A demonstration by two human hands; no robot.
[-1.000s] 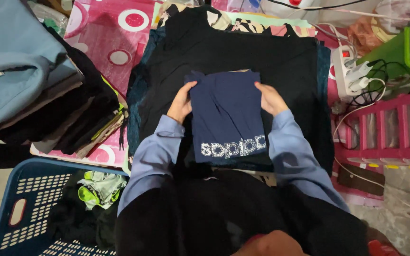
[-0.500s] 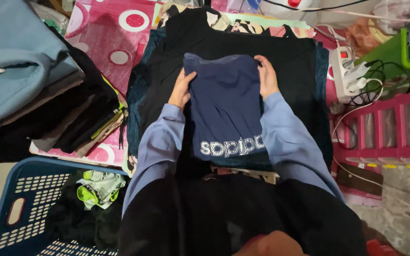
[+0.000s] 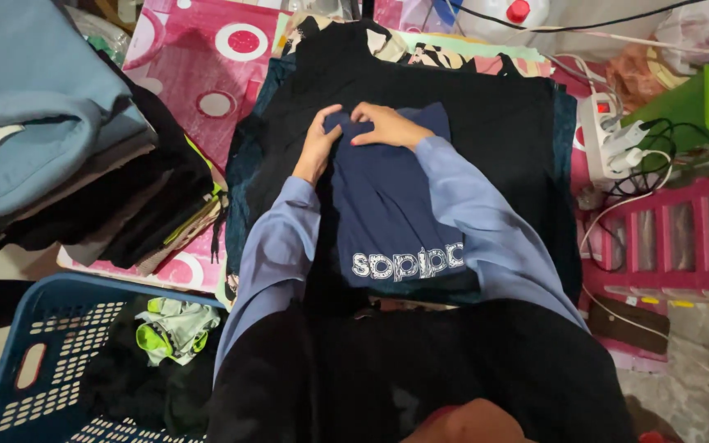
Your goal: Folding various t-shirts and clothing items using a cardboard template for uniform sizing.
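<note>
1. Left hand point(image 3: 319, 146): fingers curled, gripping the top left edge of the navy garment point(image 3: 387, 213).
2. Right hand point(image 3: 387, 125): flat, fingers together, pressing the garment's top edge, just beside the left hand.
3. Garment lies folded on a black cloth pile point(image 3: 486, 115); blue basket point(image 3: 34, 361) at lower left.
</note>
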